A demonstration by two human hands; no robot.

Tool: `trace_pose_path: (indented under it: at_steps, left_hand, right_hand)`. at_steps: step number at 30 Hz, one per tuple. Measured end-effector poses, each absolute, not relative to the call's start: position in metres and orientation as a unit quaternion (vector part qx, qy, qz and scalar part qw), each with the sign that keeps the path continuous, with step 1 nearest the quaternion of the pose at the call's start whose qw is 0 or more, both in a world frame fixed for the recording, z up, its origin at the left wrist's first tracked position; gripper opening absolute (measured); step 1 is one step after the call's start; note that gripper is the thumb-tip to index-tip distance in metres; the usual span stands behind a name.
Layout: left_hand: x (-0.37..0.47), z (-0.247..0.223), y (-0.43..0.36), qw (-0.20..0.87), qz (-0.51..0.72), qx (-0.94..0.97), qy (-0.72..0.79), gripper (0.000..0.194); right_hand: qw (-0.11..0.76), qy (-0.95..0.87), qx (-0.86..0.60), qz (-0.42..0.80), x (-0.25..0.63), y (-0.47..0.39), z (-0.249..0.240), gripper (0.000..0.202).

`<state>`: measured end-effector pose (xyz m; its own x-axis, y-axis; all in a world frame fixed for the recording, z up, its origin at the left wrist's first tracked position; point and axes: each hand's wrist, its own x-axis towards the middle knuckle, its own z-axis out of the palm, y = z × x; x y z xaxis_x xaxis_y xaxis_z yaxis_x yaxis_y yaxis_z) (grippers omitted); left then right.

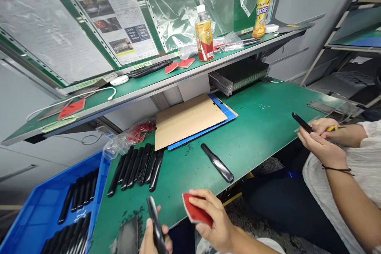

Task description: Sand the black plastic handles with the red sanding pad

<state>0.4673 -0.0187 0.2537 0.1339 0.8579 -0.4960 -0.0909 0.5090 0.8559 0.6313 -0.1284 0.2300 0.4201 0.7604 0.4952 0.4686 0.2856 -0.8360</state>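
L fingers (168, 243) grip long blk pc (154, 222), R fingers (205, 205) hold red pad (195, 215) apart from it, w/ 2nd blk pc (218, 162) on table (175, 170)

Bright, even light; glare on plastic sleeves (169, 4); edges stretched.

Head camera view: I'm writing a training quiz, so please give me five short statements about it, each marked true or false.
1. The left hand holds a black handle-shaped piece. True.
2. The right hand holds a screwdriver. False: it holds a red pad.
3. Black pieces lie in the blue crate. True.
4. The white-capped bottle lies on its side. False: it stands upright on the shelf.
5. The cardboard sheet lies under the blue sheet. False: it lies on top.
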Motion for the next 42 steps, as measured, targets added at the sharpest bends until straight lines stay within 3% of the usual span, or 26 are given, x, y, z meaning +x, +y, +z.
trace_pose_path:
  at_steps: [7, 11, 16, 20, 23, 28, 42]
  left_hand:
    - [0.492, 0.282, -0.016, 0.739, 0.358, 0.226, 0.525, 0.037]
    - [0.504, 0.317, -0.026, 0.762, 0.35, 0.171, 0.517, 0.031]
    - [0.518, 0.344, -0.04, 0.704, 0.365, 0.256, 0.553, 0.038]
    - [0.527, 0.355, -0.039, 0.773, 0.36, 0.226, 0.472, 0.037]
    - [0.533, 0.359, -0.034, 0.825, 0.345, 0.171, 0.414, 0.029]
    - [0.539, 0.354, -0.026, 0.801, 0.398, 0.099, 0.437, 0.018]
    - [0.545, 0.333, -0.017, 0.825, 0.372, -0.046, 0.424, 0.02]
  right_hand:
    - [0.646, -0.463, -0.587, 0.153, 0.634, -0.146, 0.231, 0.05]
    - [0.68, -0.425, -0.553, 0.225, 0.631, -0.147, 0.246, 0.049]
    - [0.723, -0.209, -0.456, 0.475, 0.618, -0.152, 0.266, 0.055]
    - [0.712, -0.077, -0.276, 0.641, 0.602, -0.164, 0.279, 0.056]
    - [0.712, -0.09, -0.237, 0.655, 0.594, -0.17, 0.294, 0.044]
    - [0.702, -0.087, -0.26, 0.658, 0.593, -0.168, 0.324, 0.048]
    - [0.707, 0.071, -0.212, 0.671, 0.588, -0.164, 0.334, 0.051]
